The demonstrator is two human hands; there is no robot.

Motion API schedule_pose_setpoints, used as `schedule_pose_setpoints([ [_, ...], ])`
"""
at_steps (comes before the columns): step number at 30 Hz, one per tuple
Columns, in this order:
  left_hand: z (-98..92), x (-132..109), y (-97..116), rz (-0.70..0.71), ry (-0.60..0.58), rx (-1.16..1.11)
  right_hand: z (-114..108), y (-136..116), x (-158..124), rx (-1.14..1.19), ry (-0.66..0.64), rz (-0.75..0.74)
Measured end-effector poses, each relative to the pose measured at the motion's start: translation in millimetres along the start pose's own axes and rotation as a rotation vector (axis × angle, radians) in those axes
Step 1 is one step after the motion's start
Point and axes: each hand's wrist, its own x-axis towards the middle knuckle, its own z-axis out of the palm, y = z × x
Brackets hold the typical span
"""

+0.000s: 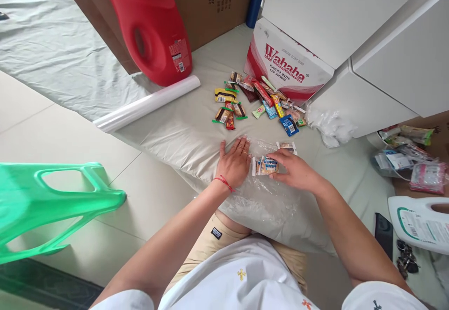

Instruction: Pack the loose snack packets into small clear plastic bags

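My left hand [234, 161] lies flat with its fingers stretched out, pressing the edge of a transparent plastic bag [266, 202] on the bed sheet. With thumb and fingers, my right hand [293, 169] grips a small biscuit packet [269, 165] with blue lettering, on top of the bag. A similar packet pokes out at its left side. Just behind my right fingers lies another wrapped biscuit [286, 147], partly covered by the hand. Beyond both hands, a loose pile of wrapped snacks [263, 95] spreads over the sheet.
A Wahaha carton [287, 67] stands behind the snacks, with crumpled plastic bags [331, 125] at its right. To the left are a plastic roll [150, 103], a red detergent bottle [150, 25] and a green stool [63, 202]. At right lie a white bottle [421, 223], phone [383, 235] and keys [407, 258].
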Motion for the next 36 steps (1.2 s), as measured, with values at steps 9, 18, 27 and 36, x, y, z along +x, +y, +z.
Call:
schedule_pose_setpoints([
  [9,1.2,0,0,0.001,0.011,0.022,16,-9,18,-0.329,-0.074,0.003],
  [18,-0.4,0,2,0.001,0.013,0.028,37,-22,14,-0.431,-0.045,0.095],
  [27,-2.6,0,1,-0.012,0.007,-0.019,12,3,23,-0.219,0.128,0.127],
  [36,-3.3,0,-8,-0.065,0.139,-0.169,14,42,79,-0.121,0.060,0.062],
])
